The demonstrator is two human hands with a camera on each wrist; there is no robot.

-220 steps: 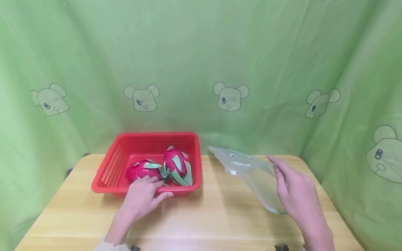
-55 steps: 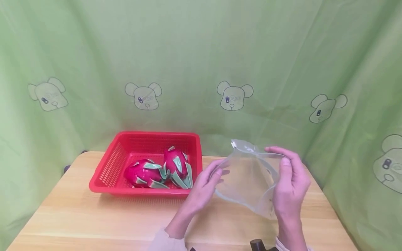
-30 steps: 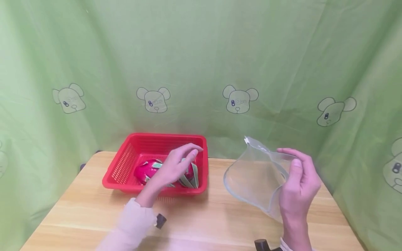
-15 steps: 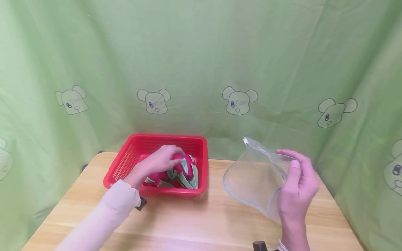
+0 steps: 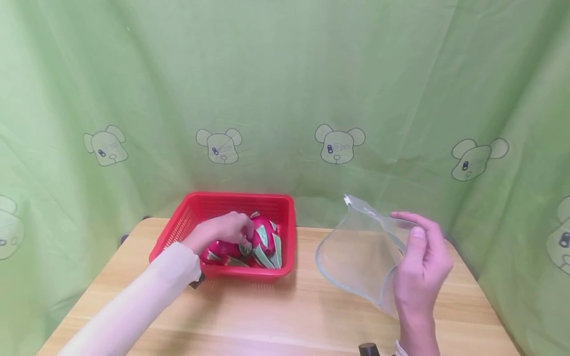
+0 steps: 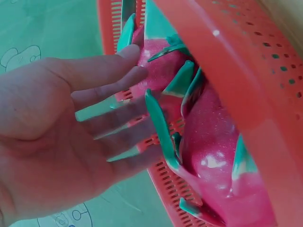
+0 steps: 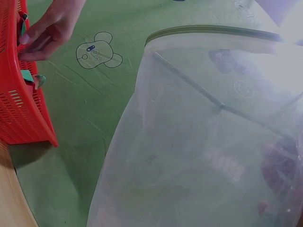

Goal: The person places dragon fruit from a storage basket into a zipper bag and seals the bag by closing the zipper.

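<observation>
A red plastic basket (image 5: 288, 246) at the table's back left holds two pink dragon fruits with green scales. My left hand (image 5: 242, 237) reaches into it over the left fruit (image 5: 217, 248), fingertips between it and the right fruit (image 5: 266, 238). In the left wrist view the fingers (image 6: 113, 71) lie nearly straight against a fruit (image 6: 163, 66) and its scales, not closed round it. My right hand (image 5: 416, 247) pinches the rim of a clear zip bag (image 5: 356, 252) and holds it up with its mouth open towards the basket. The bag (image 7: 199, 142) fills the right wrist view.
The wooden table (image 5: 276, 316) is enclosed by a green curtain (image 5: 285, 89) printed with bear heads at the back and sides. A small dark object (image 5: 368, 349) sits at the near edge by my right wrist. Bare tabletop lies between basket and bag.
My left hand let go of the bag, crossed left to the basket and dropped onto the dragon fruits. My right hand keeps the bag raised with its mouth open.
</observation>
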